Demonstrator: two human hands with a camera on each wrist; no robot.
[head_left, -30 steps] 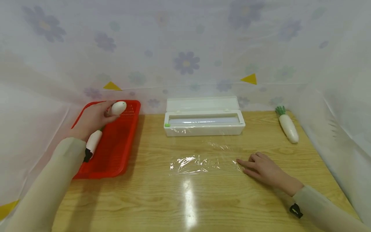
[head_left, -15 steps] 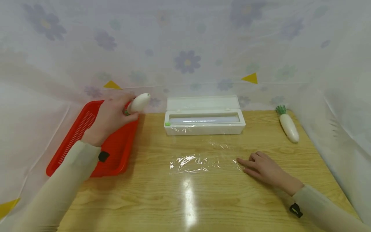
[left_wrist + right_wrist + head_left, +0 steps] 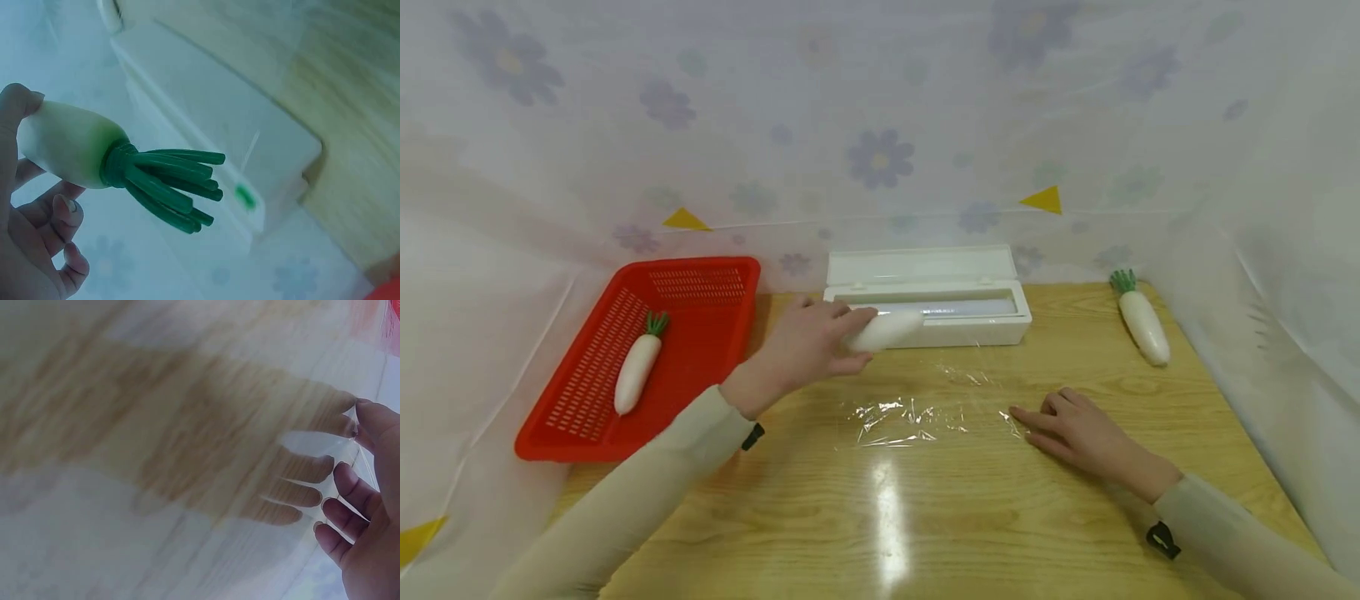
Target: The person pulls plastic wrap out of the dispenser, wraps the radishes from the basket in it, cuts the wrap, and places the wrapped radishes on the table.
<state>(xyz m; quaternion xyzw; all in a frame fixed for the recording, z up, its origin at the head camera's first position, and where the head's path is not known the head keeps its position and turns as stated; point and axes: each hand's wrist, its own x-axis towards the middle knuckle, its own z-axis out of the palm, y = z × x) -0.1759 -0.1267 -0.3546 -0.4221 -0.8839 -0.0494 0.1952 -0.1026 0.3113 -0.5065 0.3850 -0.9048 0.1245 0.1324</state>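
Observation:
My left hand (image 3: 801,354) grips a white radish (image 3: 887,330) above the table, in front of the plastic wrap box (image 3: 951,334). In the left wrist view the radish (image 3: 72,140) is pinched between thumb and fingers, its green leaf stubs pointing away from the palm. My right hand (image 3: 1086,437) rests low over the table, thumb and forefinger pinching the edge of the clear plastic wrap (image 3: 910,425). The wrap stretches from the open box across the table. In the right wrist view the hand (image 3: 369,506) has its other fingers loosely bent.
A red basket (image 3: 741,329) stands at the left with another white radish (image 3: 637,371) inside. A third radish (image 3: 1145,327) lies at the far right of the table. Behind the box hangs a flowered white curtain (image 3: 880,108).
My left hand has carried the radish from over the basket rightward to the front of the wrap box. The right hand stays at the wrap's edge.

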